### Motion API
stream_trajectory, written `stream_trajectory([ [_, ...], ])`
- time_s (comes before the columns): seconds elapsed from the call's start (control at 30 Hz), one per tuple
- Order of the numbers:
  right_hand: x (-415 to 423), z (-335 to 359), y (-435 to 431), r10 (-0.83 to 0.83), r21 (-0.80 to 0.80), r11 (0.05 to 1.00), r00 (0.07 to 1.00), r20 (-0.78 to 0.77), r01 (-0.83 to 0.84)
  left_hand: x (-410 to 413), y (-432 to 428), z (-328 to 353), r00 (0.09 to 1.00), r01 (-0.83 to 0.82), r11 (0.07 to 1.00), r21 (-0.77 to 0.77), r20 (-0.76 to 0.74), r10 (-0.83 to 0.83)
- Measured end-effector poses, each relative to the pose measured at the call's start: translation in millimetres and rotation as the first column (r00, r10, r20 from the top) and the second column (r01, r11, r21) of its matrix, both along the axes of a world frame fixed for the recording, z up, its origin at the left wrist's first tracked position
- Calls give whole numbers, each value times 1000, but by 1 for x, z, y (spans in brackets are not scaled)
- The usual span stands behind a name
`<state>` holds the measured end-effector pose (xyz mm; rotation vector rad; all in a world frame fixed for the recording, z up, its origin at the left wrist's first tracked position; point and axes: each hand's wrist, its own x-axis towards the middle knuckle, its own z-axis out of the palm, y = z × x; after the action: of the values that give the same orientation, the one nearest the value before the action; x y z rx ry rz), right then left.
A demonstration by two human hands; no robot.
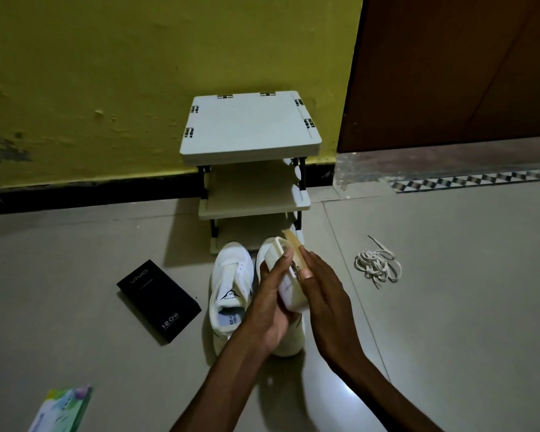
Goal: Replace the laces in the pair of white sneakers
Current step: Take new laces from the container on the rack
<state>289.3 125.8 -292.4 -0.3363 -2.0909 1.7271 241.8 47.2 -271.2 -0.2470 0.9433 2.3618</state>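
White sneakers (231,285) sit side by side on the floor (449,307), apparently unlaced; left hand (272,307) grips a small white box (289,291) above them, right hand (321,294) pinches its flap (293,244). Yank too hard and the flap could tear, contents spilling

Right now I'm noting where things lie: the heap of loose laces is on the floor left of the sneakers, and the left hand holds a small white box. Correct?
Not quite. The head view shows the heap of loose laces on the floor right of the sneakers, not left. The left hand does hold the small white box.
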Motion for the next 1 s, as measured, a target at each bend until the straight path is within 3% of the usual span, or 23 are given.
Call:
stream_trajectory([
  [0.1,1,1,2,-12,-22,1000,1000,-15,11,-1,0,-3,998,-45,998,-39,-39,43],
  [0.27,2,-7,2,-38,46,998,999,17,38,-1,6,-14,975,-167,912,-375,-202,95],
  [0.33,1,-11,2,-57,50,997,998,33,55,-2,7,-16,965,-186,881,-435,-251,80],
  [0.47,1,-10,2,-67,46,997,998,14,67,2,6,-9,963,-122,933,-339,-267,29],
  [0.6,2,-2,4,-72,22,997,997,-12,72,4,-4,-2,993,36,999,14,-113,-34],
  [0.67,4,-1,5,-60,7,998,998,10,60,3,-11,2,988,97,992,75,-128,-87],
  [0.83,4,4,6,-56,-6,998,998,22,56,2,-15,-8,924,157,957,-244,-305,-229],
  [1.0,3,7,5,-48,-34,998,999,5,48,0,-12,-8,934,96,956,-278,-306,-183],
])
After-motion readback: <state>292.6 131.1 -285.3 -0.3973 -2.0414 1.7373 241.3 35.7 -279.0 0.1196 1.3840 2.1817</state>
